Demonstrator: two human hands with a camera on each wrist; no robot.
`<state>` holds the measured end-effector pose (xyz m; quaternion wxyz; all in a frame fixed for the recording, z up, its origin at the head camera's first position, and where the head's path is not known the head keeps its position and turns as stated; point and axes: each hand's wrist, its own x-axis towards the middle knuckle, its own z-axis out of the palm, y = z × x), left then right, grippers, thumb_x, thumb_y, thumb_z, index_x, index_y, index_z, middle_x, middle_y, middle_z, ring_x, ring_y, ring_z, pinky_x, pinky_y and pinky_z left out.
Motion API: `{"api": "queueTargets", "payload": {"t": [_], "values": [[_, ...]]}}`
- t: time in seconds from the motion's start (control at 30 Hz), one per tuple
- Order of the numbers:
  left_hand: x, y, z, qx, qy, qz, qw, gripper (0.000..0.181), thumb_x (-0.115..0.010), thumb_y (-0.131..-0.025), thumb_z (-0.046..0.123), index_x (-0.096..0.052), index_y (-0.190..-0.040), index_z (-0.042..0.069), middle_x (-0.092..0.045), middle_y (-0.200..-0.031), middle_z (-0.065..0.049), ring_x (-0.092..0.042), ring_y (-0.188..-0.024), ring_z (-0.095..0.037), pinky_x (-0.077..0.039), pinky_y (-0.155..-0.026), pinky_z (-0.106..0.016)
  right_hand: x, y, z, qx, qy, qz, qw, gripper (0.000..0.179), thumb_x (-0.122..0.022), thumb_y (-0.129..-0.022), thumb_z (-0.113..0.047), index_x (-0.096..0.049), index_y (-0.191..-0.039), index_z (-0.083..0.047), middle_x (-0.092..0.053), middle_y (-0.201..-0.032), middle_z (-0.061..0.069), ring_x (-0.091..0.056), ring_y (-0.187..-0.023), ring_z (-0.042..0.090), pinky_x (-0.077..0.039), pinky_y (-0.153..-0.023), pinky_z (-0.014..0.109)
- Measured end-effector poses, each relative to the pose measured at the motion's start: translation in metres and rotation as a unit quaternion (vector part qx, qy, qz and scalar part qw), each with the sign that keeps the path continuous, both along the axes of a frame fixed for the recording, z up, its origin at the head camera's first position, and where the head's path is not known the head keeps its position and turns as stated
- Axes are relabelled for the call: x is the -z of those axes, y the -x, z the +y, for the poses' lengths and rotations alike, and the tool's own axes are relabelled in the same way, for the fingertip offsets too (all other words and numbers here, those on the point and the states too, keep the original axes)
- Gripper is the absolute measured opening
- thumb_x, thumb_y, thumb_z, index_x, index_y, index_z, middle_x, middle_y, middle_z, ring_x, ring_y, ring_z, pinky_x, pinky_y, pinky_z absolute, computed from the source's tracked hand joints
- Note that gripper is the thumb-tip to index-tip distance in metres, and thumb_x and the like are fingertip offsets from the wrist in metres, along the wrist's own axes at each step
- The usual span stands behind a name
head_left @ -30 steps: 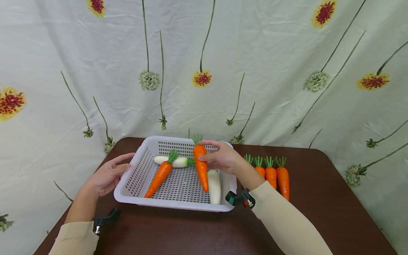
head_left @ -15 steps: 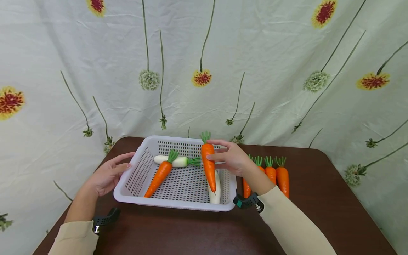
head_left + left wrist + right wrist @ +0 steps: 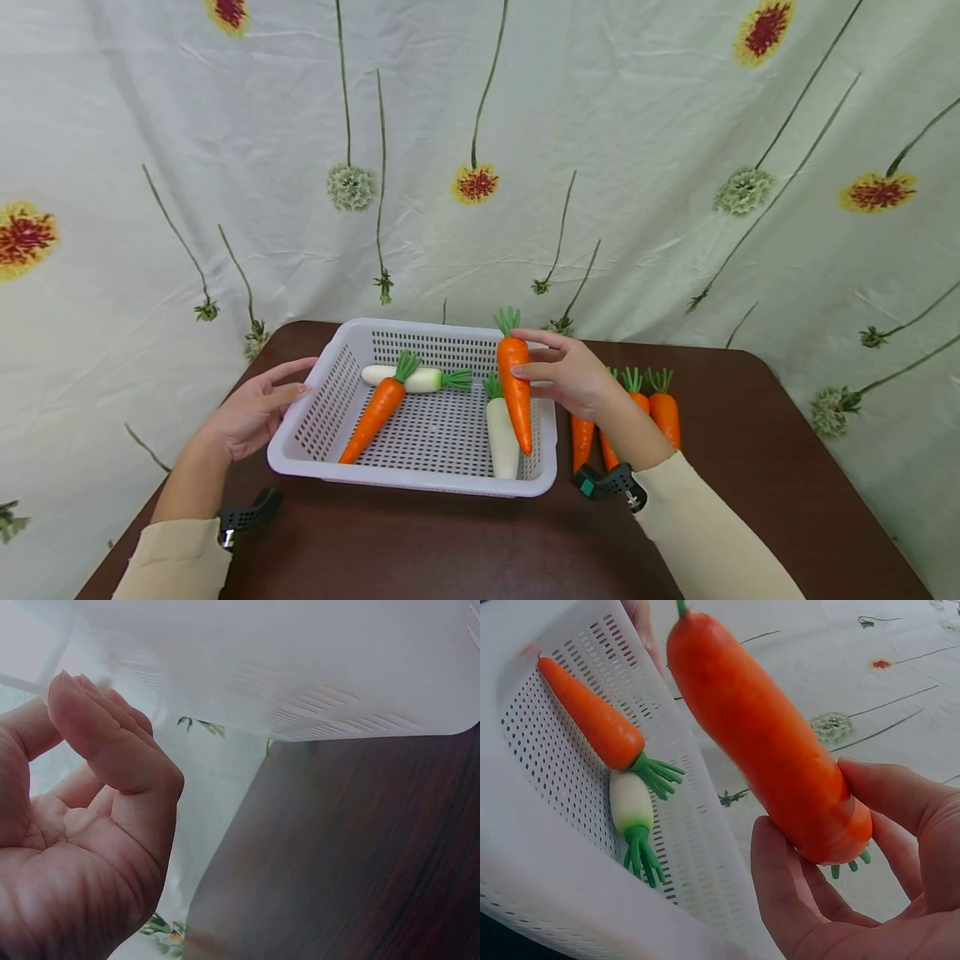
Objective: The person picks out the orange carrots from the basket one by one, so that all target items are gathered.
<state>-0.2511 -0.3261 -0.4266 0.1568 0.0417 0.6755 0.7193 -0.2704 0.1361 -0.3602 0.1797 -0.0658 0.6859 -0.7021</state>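
My right hand (image 3: 564, 375) pinches an orange carrot (image 3: 514, 379) with green leaf stubs between thumb and fingers, above the right end of a white perforated plastic basket (image 3: 420, 482). The right wrist view shows this grip close up. My left hand (image 3: 258, 412) holds the basket's left rim, thumb and fingers at its edge. Inside the basket, a second carrot (image 3: 375, 417) lies slantwise across a white radish (image 3: 423, 381) near the back wall. Another white radish (image 3: 502, 437) lies at the right, partly behind the held carrot.
Several more carrots (image 3: 663, 415) lie in a row on the dark brown table (image 3: 750, 467) right of the basket, partly hidden by my right forearm. Behind the table hangs a pale cloth (image 3: 637, 167) printed with flowers.
My right hand has moved right with the carrot, from mid-basket to over the right end, uncovering more of the right radish's leaves. The left hand and basket have stayed put.
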Motion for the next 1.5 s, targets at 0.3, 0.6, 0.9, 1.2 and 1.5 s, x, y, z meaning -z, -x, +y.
{"api": "queueTargets", "payload": {"t": [0.3,0.6,0.9,1.2,1.5], "values": [[0.0,0.0,-0.002,-0.005,0.007,-0.002,1.0,0.055,-0.053,-0.108,0.02,-0.032,-0.159,0.021,-0.073,-0.118,0.01,-0.074,-0.103,-0.018,-0.062,-0.085,-0.053,0.002,-0.007,0.02,0.014,0.002,0.025,0.9996,0.059,-0.071,-0.094,-0.003,-0.054,-0.149,-0.016,-0.058,-0.14,0.018,-0.068,-0.106,0.025,-0.062,-0.088,0.037],[-0.003,-0.001,0.001,0.0,0.006,0.0,1.0,0.055,-0.053,-0.108,0.019,-0.031,-0.158,0.018,-0.073,-0.117,0.009,-0.074,-0.103,-0.018,-0.063,-0.085,-0.052,0.008,-0.015,0.048,0.044,0.006,0.033,0.9984,0.062,-0.072,-0.094,-0.005,-0.051,-0.151,-0.015,-0.057,-0.136,0.01,-0.068,-0.1,0.019,-0.061,-0.086,0.033],[-0.003,0.0,0.001,-0.001,0.001,-0.002,1.0,0.055,-0.052,-0.108,0.018,-0.032,-0.158,0.018,-0.073,-0.117,0.009,-0.075,-0.103,-0.019,-0.062,-0.085,-0.053,0.015,-0.026,0.074,0.052,-0.004,0.046,0.9976,0.063,-0.073,-0.094,-0.007,-0.049,-0.152,-0.014,-0.057,-0.132,0.006,-0.068,-0.095,0.016,-0.062,-0.085,0.03],[-0.002,-0.001,0.002,-0.003,0.002,0.0,1.0,0.054,-0.054,-0.107,0.018,-0.034,-0.157,0.018,-0.074,-0.116,0.008,-0.075,-0.102,-0.019,-0.062,-0.085,-0.052,0.025,-0.032,0.099,0.065,-0.002,0.055,0.9964,0.066,-0.073,-0.093,-0.006,-0.046,-0.153,-0.009,-0.057,-0.134,0.005,-0.072,-0.103,0.018,-0.062,-0.089,0.032],[-0.003,-0.002,0.002,-0.004,0.01,0.003,0.9999,0.055,-0.054,-0.107,0.019,-0.033,-0.158,0.017,-0.074,-0.116,0.009,-0.075,-0.102,-0.019,-0.062,-0.085,-0.053,0.037,-0.034,0.129,0.086,0.007,0.053,0.9948,0.063,-0.071,-0.095,-0.005,-0.046,-0.153,-0.013,-0.064,-0.124,-0.007,-0.072,-0.102,0.014,-0.062,-0.088,0.029]]}}
